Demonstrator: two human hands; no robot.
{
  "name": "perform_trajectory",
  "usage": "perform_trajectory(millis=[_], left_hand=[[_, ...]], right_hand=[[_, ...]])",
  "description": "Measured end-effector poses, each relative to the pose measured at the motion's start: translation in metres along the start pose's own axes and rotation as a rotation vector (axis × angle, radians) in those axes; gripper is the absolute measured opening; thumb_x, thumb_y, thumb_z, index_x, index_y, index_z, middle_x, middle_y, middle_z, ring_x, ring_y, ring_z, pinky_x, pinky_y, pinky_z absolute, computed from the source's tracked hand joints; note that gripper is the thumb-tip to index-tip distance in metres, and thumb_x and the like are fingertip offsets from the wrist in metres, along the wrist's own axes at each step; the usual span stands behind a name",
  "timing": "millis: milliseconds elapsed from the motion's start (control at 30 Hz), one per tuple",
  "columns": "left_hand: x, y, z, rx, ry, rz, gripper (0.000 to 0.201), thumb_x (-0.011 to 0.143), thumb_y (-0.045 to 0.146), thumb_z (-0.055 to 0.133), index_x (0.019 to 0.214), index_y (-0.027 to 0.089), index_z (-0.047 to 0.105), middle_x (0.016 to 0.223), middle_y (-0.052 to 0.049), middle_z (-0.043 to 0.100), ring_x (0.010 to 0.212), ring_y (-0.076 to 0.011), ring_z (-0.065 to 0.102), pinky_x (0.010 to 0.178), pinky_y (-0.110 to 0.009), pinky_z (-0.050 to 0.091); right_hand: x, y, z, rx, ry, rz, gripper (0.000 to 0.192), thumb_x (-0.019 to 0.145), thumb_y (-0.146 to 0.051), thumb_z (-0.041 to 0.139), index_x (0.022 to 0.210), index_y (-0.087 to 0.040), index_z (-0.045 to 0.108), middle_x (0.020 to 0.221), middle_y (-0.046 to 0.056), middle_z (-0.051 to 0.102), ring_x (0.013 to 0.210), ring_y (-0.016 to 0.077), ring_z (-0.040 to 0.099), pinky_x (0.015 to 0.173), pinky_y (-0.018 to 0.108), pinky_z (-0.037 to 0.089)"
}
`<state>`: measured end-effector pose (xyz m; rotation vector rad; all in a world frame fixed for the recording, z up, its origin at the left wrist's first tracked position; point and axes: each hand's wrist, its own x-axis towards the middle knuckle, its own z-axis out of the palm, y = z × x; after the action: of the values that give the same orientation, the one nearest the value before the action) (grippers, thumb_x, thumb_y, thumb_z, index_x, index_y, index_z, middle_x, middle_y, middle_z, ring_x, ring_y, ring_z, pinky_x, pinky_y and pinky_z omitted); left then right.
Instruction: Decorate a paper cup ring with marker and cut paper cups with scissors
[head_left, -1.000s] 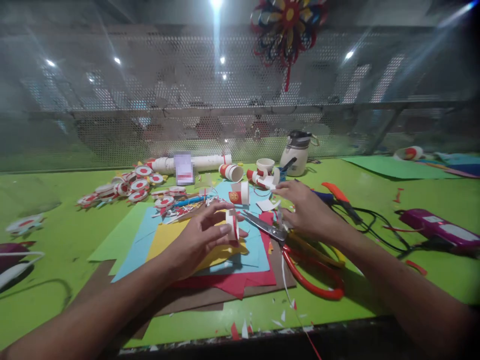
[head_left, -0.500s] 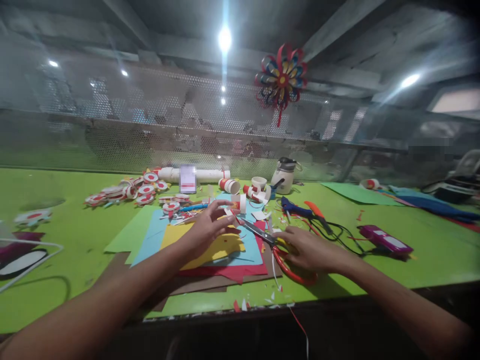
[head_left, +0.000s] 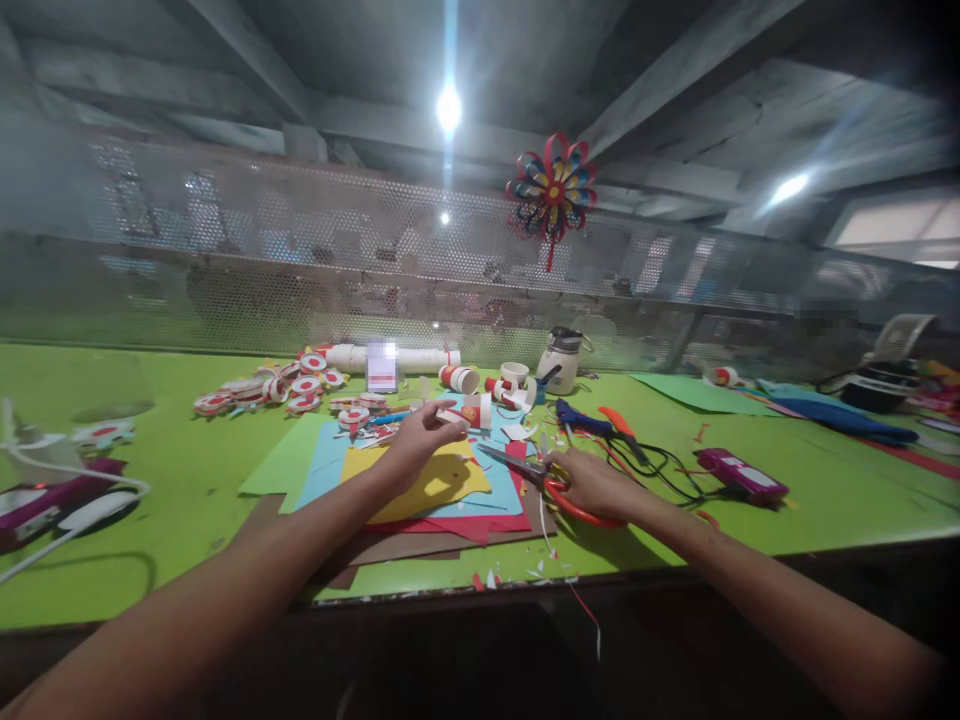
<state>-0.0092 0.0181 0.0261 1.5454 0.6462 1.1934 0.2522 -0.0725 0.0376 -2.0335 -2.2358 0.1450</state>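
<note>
Right hand (head_left: 592, 483) is closed on the red scissors (head_left: 559, 487); left hand (head_left: 420, 437) pinches a small paper piece (head_left: 452, 418). Many red-white paper discs (head_left: 289, 382) lie finished on the surface (head_left: 172, 480), coloured sheets (head_left: 442, 485) remain uncut

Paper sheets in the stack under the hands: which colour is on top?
The yellow sheet lies on top, under the left hand. The light blue sheet and red sheet show only as edges beneath it.

Scene dim overall. A ceiling lamp (head_left: 448, 108) glares with a vertical streak above the green table (head_left: 187, 480). Edges around it bend, blur and darken.
</note>
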Motion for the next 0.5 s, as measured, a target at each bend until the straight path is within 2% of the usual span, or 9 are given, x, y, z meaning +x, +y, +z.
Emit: perform_trajectory(millis=[67, 167, 267, 367, 433, 500], left_hand=[[0.000, -0.001, 0.001, -0.015, -0.022, 0.013, 0.049, 0.078, 0.035, 0.070, 0.121, 0.014, 0.056, 0.106, -0.013, 0.067, 0.094, -0.0236, 0.067, 0.086, -0.040, 0.053], [0.000, 0.000, 0.001, 0.031, -0.029, 0.047, 0.046, 0.077, 0.032, 0.072, 0.117, 0.014, 0.058, 0.102, -0.011, 0.067, 0.091, -0.0228, 0.066, 0.082, -0.040, 0.055], [-0.001, 0.004, 0.003, 0.093, -0.015, 0.134, 0.047, 0.075, 0.025, 0.072, 0.118, 0.016, 0.057, 0.108, -0.010, 0.065, 0.092, -0.0206, 0.065, 0.088, -0.038, 0.053], [-0.007, 0.007, 0.007, 0.127, -0.021, 0.245, 0.061, 0.074, 0.020, 0.072, 0.130, 0.022, 0.048, 0.133, -0.010, 0.055, 0.111, -0.0220, 0.059, 0.098, -0.036, 0.049], [-0.012, 0.007, 0.011, 0.190, -0.038, 0.351, 0.068, 0.076, 0.018, 0.071, 0.137, 0.024, 0.041, 0.139, -0.011, 0.051, 0.121, -0.0243, 0.054, 0.103, -0.039, 0.045], [-0.016, 0.006, 0.012, 0.281, -0.053, 0.441, 0.070, 0.078, 0.016, 0.068, 0.141, 0.026, 0.037, 0.142, -0.012, 0.049, 0.125, -0.0262, 0.052, 0.106, -0.041, 0.043]], right_hand=[[-0.005, 0.002, 0.000, 0.063, 0.050, -0.008, 0.044, 0.078, -0.026, 0.062, 0.121, -0.017, 0.065, 0.114, 0.017, 0.067, 0.107, 0.0337, 0.059, 0.083, 0.037, 0.043], [-0.012, 0.007, -0.006, 0.188, 0.127, -0.029, 0.045, 0.075, -0.021, 0.063, 0.120, -0.019, 0.067, 0.116, 0.016, 0.067, 0.110, 0.0355, 0.058, 0.090, 0.041, 0.042], [-0.012, 0.007, -0.017, 0.369, 0.202, -0.057, 0.040, 0.077, -0.026, 0.063, 0.116, -0.017, 0.068, 0.109, 0.013, 0.070, 0.104, 0.0340, 0.061, 0.090, 0.044, 0.044], [-0.003, -0.007, -0.028, 0.604, 0.244, -0.105, 0.047, 0.080, -0.037, 0.063, 0.123, -0.017, 0.061, 0.098, 0.008, 0.071, 0.091, 0.0276, 0.066, 0.082, 0.040, 0.050], [0.005, -0.024, -0.033, 0.758, 0.244, -0.141, 0.052, 0.081, -0.046, 0.063, 0.123, -0.016, 0.058, 0.086, 0.006, 0.069, 0.077, 0.0231, 0.067, 0.070, 0.036, 0.054], [0.014, -0.043, -0.034, 0.889, 0.220, -0.180, 0.049, 0.083, -0.048, 0.061, 0.118, -0.015, 0.058, 0.079, 0.004, 0.066, 0.071, 0.0200, 0.066, 0.066, 0.033, 0.054]])
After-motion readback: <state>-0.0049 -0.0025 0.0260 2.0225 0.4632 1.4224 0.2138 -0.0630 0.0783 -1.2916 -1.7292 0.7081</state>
